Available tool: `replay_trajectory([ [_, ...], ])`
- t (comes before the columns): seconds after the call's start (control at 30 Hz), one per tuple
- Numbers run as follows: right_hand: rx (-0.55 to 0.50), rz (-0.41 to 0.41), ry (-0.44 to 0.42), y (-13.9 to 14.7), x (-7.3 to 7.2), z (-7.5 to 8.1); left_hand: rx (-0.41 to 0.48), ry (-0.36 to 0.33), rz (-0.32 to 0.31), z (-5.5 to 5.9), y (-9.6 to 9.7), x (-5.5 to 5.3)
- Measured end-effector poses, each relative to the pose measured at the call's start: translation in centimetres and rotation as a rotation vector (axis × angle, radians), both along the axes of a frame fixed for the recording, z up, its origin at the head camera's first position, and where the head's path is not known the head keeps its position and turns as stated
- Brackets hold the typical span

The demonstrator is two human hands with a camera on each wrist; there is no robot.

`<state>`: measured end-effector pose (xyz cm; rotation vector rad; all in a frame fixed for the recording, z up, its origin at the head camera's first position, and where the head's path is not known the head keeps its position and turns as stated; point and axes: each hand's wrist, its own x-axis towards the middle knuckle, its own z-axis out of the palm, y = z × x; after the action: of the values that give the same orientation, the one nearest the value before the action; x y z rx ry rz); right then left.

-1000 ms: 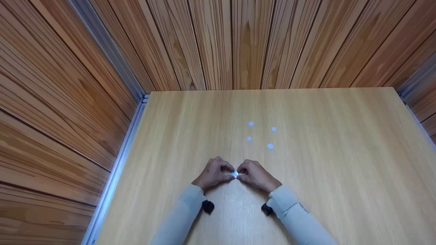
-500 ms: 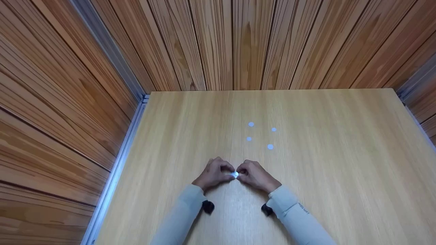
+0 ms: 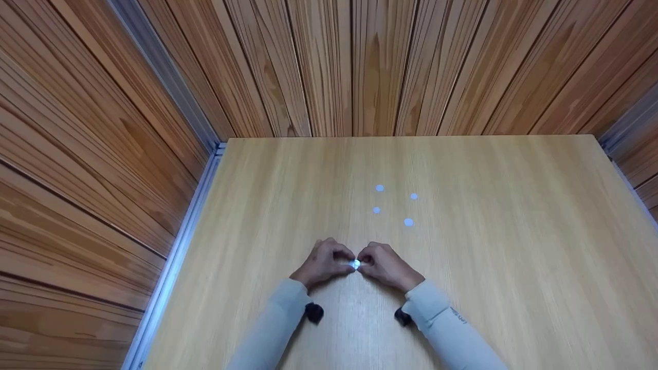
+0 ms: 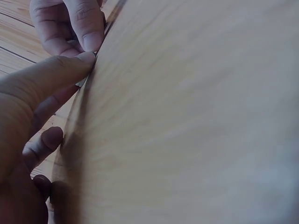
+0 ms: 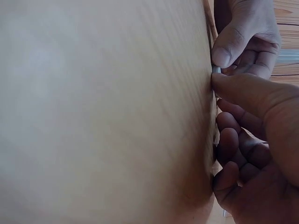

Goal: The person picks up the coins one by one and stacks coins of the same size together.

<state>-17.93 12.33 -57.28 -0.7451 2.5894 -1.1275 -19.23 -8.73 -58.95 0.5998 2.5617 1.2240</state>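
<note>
L grip (image 3: 323,262) & R grip (image 3: 386,264): both pinched narrow on same sm. whitish pc. (image 3: 355,264) btwn them, nr tabletop (image 3: 488,231).

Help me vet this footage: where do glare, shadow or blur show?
Head: the small item between left hand and right hand washes out bright; tabletop below shines faintly. Left wrist: tabletop blurred, dark shadow beside left hand. Right wrist: tabletop blurred, pale patch at left, shadow beside right hand.

Small whitish piece (image 3: 355,264), mostly hidden, pinched between left hand (image 3: 323,262) and right hand (image 3: 386,264)
</note>
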Motion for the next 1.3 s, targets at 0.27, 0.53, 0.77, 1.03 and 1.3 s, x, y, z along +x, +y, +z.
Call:
replay_trajectory([
  [0.27,0.016,-0.018,-0.005,-0.11,0.00,0.07,-0.005,-0.018,0.003,0.00,0.07,-0.13],
  [0.53,0.026,-0.017,-0.003,-0.01,-0.15,0.06,-0.025,-0.024,0.017,0.15,0.17,-0.17],
  [0.77,0.007,-0.002,0.000,0.13,-0.17,-0.04,-0.032,-0.036,0.039,0.12,0.29,-0.05],
  [1.03,0.015,-0.009,0.004,0.02,0.05,0.07,-0.001,0.011,0.002,0.18,0.11,0.09],
  [1.3,0.005,-0.009,-0.005,0.06,0.03,0.04,0.000,0.004,-0.003,0.10,0.02,0.04],
])
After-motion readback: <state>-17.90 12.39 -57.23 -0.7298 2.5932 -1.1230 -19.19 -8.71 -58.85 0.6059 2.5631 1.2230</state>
